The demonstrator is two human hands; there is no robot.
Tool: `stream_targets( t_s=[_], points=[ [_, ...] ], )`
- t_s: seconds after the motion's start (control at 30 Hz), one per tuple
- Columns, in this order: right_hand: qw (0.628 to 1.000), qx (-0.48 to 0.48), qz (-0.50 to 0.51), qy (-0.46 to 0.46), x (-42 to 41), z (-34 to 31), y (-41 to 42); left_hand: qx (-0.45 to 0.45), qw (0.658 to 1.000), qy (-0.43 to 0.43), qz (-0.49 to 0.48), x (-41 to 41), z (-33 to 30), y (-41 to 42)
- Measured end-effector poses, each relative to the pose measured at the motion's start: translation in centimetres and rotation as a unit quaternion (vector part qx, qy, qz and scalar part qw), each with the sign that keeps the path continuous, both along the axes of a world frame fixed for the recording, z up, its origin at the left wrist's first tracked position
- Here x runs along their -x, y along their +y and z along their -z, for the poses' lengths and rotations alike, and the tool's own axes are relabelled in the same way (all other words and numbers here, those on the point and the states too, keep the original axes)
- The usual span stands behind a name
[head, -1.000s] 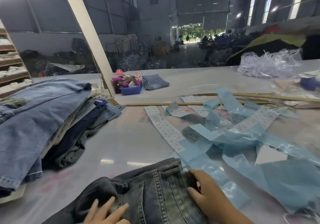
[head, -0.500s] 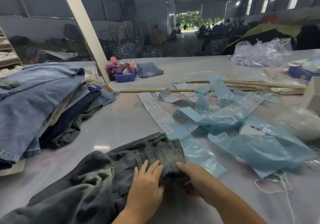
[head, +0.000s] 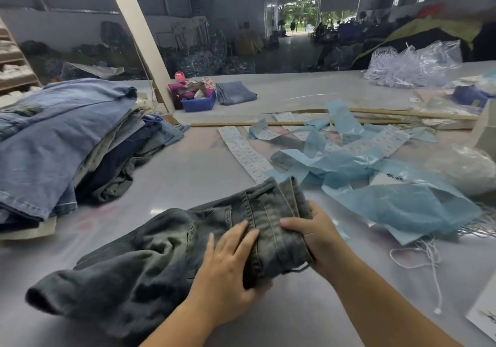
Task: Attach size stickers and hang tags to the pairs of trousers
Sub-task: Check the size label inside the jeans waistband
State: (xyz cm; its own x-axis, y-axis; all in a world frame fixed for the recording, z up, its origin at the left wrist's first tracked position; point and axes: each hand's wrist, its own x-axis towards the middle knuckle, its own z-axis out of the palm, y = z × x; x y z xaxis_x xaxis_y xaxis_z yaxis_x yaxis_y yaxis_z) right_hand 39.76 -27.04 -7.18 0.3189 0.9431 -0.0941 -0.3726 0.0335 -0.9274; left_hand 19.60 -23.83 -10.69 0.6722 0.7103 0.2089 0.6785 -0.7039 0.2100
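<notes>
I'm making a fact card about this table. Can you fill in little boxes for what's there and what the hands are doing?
Hands: left hand and right hand both grip the dark jeans
Jeans: crumpled on the table
Left side: pile of blue jeans
Right side: sticker strips and blue backing paper
Far back: blue tray
Tag on jeans: none visible

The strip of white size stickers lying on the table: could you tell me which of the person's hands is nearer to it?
Right. The right hand grips the trousers' waistband just below the sticker strip; the left hand lies nearer the person.
</notes>
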Motion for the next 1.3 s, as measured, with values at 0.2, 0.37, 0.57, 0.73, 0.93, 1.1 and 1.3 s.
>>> stream_targets(
  t_s=[0.2, 0.37, 0.57, 0.73, 0.93, 1.1, 1.3],
  points=[
    [0.996, 0.072, 0.03, -0.034, -1.0, 2.5, -1.9, 0.014, 0.992, 0.094, 0.086, 0.1, 1.3, 0.3],
    [0.979, 0.162, 0.059, -0.112, -1.7, 5.0, -4.1, 0.088, 0.991, 0.018, 0.104, 0.4, 1.3, 0.0],
    [0.989, 0.097, 0.086, -0.074, -0.5, 3.4, -5.2, 0.037, 0.99, -0.129, -0.04, -2.8, -1.3, -1.4],
    [0.998, 0.027, 0.013, -0.06, 0.2, 1.4, -5.5, 0.289, 0.933, -0.159, -0.145, -6.9, -4.2, -1.5],
    [0.988, 0.079, 0.036, -0.131, 0.5, 2.3, -5.5, 0.408, 0.856, -0.283, -0.145, -4.8, -3.2, -0.4],
    [0.954, 0.151, 0.088, -0.244, 0.6, 3.2, -5.1, 0.558, 0.685, -0.455, -0.114, -2.5, -0.7, -0.4],
    [0.792, -0.022, 0.207, -0.574, 1.8, 2.6, -5.6, 0.564, 0.619, -0.528, -0.143, -1.6, 1.1, -0.2]
  ],
)
